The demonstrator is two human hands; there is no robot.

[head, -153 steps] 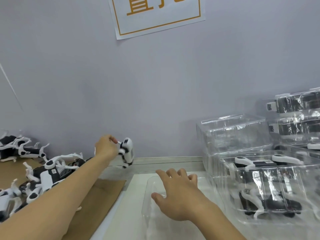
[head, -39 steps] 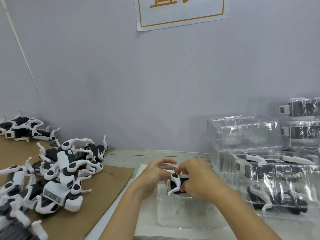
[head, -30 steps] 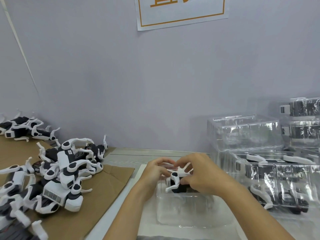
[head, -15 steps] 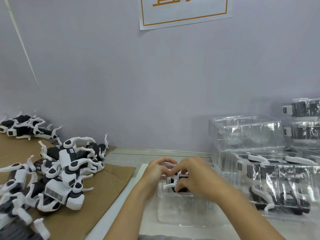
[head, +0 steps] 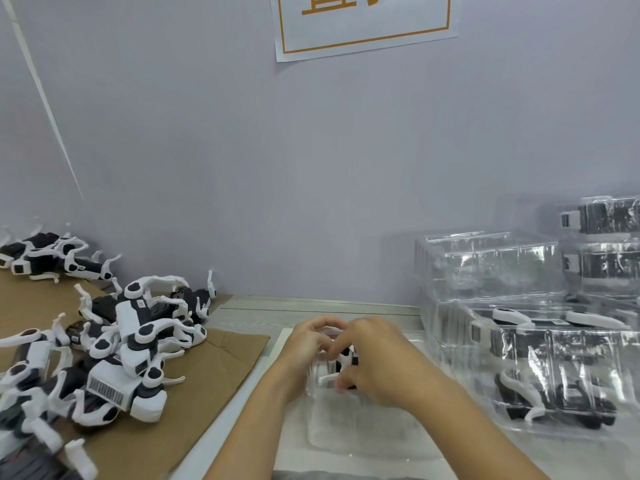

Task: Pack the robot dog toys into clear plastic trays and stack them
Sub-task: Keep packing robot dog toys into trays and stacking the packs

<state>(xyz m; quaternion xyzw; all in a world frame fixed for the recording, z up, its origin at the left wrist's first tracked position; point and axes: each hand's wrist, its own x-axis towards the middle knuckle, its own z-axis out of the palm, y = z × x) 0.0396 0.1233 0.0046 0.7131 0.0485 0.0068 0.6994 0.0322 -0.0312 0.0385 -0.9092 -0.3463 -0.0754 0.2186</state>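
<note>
Lower centre of frame: left hand [head: 304, 351] and right hand [head: 372, 362] both curl around robot dog toy [head: 343, 363], at far end of clear tray [head: 360, 434]. Risk: splayed legs snagging thin tray wall, toy seating crooked.

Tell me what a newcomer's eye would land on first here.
First, the two hands, left hand and right hand, meeting at the centre over a clear plastic tray, both gripping a black-and-white robot dog toy. Next, the heap of loose robot dogs on brown cardboard at left, and the stacked clear trays at right.
</note>
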